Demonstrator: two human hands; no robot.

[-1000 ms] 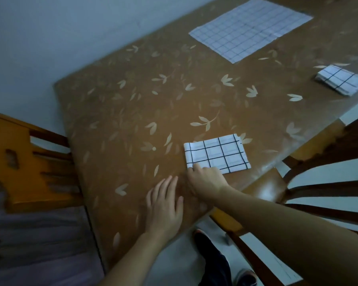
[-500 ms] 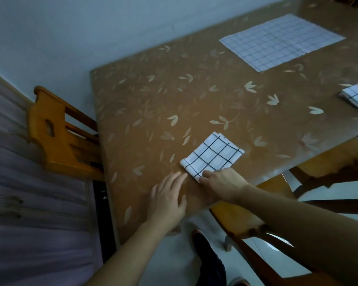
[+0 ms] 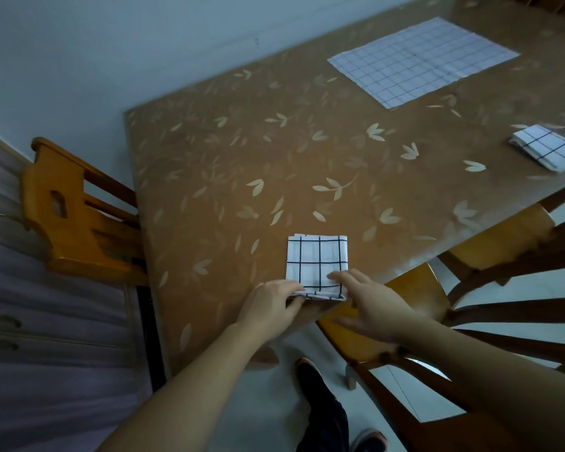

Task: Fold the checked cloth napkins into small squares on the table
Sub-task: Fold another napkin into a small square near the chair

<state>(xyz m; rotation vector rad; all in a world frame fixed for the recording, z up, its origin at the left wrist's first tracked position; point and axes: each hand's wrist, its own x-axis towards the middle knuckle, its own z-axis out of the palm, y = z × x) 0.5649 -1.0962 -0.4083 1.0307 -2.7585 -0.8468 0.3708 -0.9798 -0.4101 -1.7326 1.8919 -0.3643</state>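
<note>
The near edge of the folded napkin [image 3: 317,261] is partly covered by both hands, so its two near corners cannot be seen. The left hand [image 3: 269,308] hides its own fingertips under that edge; it seems to pinch the layers. A second folded napkin [image 3: 547,151] touches the right border of the frame and looks soft in focus. The counter [image 3: 242,164] runs out of view at the top right, and the chair [image 3: 490,321] at the right is cut off.
</note>
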